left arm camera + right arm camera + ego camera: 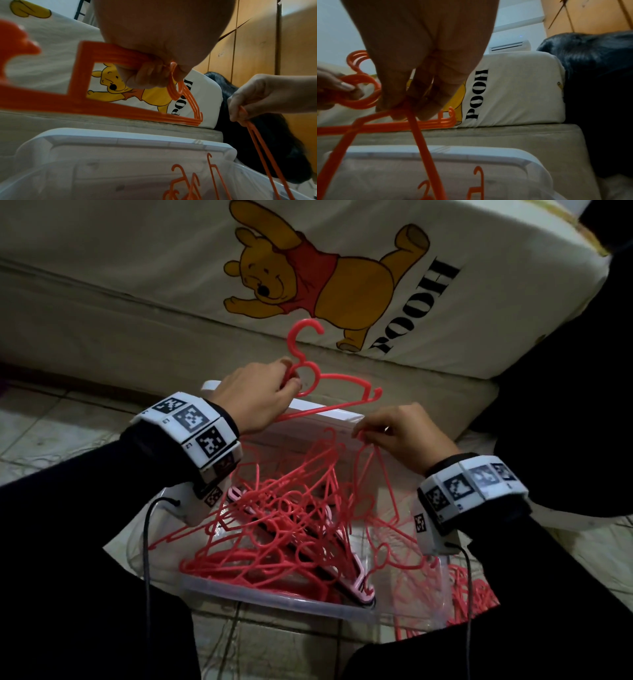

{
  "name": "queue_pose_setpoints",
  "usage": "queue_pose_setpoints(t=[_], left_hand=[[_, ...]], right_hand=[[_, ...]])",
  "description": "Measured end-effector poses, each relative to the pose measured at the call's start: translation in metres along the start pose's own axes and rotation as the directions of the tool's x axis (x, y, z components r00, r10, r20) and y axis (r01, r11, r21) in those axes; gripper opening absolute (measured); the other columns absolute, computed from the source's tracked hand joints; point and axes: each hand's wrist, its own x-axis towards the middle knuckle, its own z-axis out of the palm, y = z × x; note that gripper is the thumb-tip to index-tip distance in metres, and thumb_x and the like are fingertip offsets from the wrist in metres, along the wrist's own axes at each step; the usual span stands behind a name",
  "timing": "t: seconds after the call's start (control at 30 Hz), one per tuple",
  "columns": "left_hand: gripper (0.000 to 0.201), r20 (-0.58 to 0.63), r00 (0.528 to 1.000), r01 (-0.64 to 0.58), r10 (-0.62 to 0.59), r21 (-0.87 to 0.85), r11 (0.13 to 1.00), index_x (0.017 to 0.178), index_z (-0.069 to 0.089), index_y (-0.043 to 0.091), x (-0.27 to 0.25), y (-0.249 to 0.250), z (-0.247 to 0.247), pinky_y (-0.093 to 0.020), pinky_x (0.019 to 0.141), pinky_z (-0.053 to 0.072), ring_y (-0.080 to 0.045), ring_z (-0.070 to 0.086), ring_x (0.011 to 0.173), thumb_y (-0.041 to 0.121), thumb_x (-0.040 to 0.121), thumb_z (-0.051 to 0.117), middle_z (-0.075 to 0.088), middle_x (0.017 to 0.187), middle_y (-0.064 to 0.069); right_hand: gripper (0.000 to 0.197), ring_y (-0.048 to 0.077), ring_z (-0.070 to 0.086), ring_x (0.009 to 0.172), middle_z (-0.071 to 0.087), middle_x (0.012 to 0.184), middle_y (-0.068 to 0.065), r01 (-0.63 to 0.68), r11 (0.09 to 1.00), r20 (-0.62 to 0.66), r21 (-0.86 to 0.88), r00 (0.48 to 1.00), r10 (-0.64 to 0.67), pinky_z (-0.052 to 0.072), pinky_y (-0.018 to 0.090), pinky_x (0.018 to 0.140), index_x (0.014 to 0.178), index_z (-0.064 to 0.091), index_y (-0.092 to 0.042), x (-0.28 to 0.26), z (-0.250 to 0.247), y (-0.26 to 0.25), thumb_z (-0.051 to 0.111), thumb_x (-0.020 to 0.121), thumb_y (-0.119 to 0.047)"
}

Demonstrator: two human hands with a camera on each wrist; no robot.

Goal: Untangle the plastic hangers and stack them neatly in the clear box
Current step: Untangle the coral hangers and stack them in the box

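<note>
My left hand grips a coral-red plastic hanger near its neck and holds it up above the clear box; the left wrist view shows my fingers curled round the hanger. My right hand pinches the corner of another red hanger that rises out of the tangled pile in the box. In the right wrist view my fingertips close on that hanger's thin bar. Several hangers lie knotted together inside the box.
A white lid leans behind the box against a mattress with a bear-print cover. More red hangers lie on the tiled floor right of the box. Dark cloth is piled at the right.
</note>
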Motion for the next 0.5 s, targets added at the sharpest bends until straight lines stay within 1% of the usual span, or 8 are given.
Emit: queue_pose_setpoints(t=[0.07,0.1,0.17,0.27,0.37,0.43,0.47,0.5], left_hand=[[0.026,-0.002,1.000,0.005,-0.005,-0.002,1.000,0.099,0.052,0.016,0.000,0.001,0.000,-0.039,0.065,0.040,-0.035,0.056,0.081,0.037,0.097,0.038,0.059,0.082,-0.010],[0.027,-0.002,1.000,0.007,-0.007,-0.003,1.000,0.102,0.053,0.016,0.000,0.001,0.000,-0.039,0.065,0.041,-0.036,0.057,0.081,0.037,0.097,0.038,0.060,0.084,-0.012],[0.027,0.000,1.000,0.005,-0.005,-0.010,1.000,0.104,0.054,0.016,0.000,0.002,0.000,-0.039,0.066,0.041,-0.035,0.057,0.082,0.036,0.097,0.038,0.062,0.086,-0.012],[0.026,0.006,1.000,0.007,-0.007,-0.016,1.000,0.102,0.054,0.016,0.000,0.003,0.002,-0.037,0.065,0.040,-0.033,0.056,0.081,0.036,0.097,0.039,0.062,0.087,-0.011],[0.025,0.018,1.000,0.016,-0.016,-0.008,1.000,0.102,0.054,0.017,-0.001,0.003,0.003,-0.040,0.069,0.045,-0.035,0.057,0.084,0.038,0.095,0.040,0.063,0.089,-0.013],[0.025,0.026,1.000,0.017,-0.017,0.000,1.000,0.102,0.053,0.017,-0.002,0.002,0.003,-0.043,0.072,0.047,-0.036,0.058,0.085,0.037,0.095,0.041,0.064,0.090,-0.014],[0.025,0.028,0.999,0.017,-0.018,0.005,1.000,0.102,0.053,0.017,-0.002,0.002,0.003,-0.044,0.074,0.048,-0.036,0.058,0.086,0.037,0.095,0.041,0.064,0.092,-0.014],[0.025,0.029,0.999,0.018,-0.018,0.011,1.000,0.103,0.053,0.017,-0.002,0.002,0.003,-0.044,0.074,0.048,-0.036,0.058,0.087,0.037,0.095,0.042,0.064,0.093,-0.015]], right_hand=[[0.011,0.024,0.066,0.082,0.072,0.085,0.011,0.085,0.995,0.069,-0.048,0.994,-0.081,0.041,0.026,0.073,0.089,0.075,-0.005,0.000,0.013,-0.008,0.067,0.082,-0.004],[0.011,0.028,0.066,0.084,0.071,0.086,0.013,0.114,0.991,0.106,-0.068,0.989,-0.106,0.039,0.028,0.075,0.090,0.074,-0.004,0.000,0.021,-0.013,0.067,0.082,-0.005],[0.013,0.030,0.064,0.087,0.070,0.089,0.014,0.130,0.988,0.141,-0.083,0.983,-0.118,0.038,0.027,0.077,0.092,0.074,-0.005,0.002,0.031,-0.019,0.065,0.084,-0.007],[0.013,0.029,0.064,0.085,0.070,0.087,0.014,0.112,0.993,0.087,-0.031,0.990,-0.109,0.040,0.028,0.077,0.092,0.074,-0.004,0.006,0.030,-0.021,0.065,0.084,-0.004],[0.015,0.030,0.063,0.084,0.069,0.085,0.015,0.045,0.999,0.034,-0.018,0.998,-0.045,0.043,0.035,0.075,0.095,0.075,-0.006,0.008,0.020,-0.018,0.065,0.084,-0.005],[0.014,0.029,0.063,0.084,0.068,0.085,0.013,0.055,0.998,0.056,-0.022,0.997,-0.053,0.039,0.028,0.071,0.094,0.075,-0.007,0.008,0.020,-0.018,0.065,0.083,-0.004],[0.013,0.028,0.062,0.084,0.068,0.086,0.013,0.080,0.997,0.093,-0.019,0.993,-0.078,0.036,0.023,0.070,0.092,0.074,-0.006,0.008,0.024,-0.020,0.065,0.083,-0.004],[0.012,0.028,0.062,0.085,0.068,0.087,0.013,0.106,0.994,0.147,-0.017,0.984,-0.103,0.036,0.022,0.071,0.092,0.074,-0.005,0.007,0.029,-0.022,0.065,0.084,-0.005]])
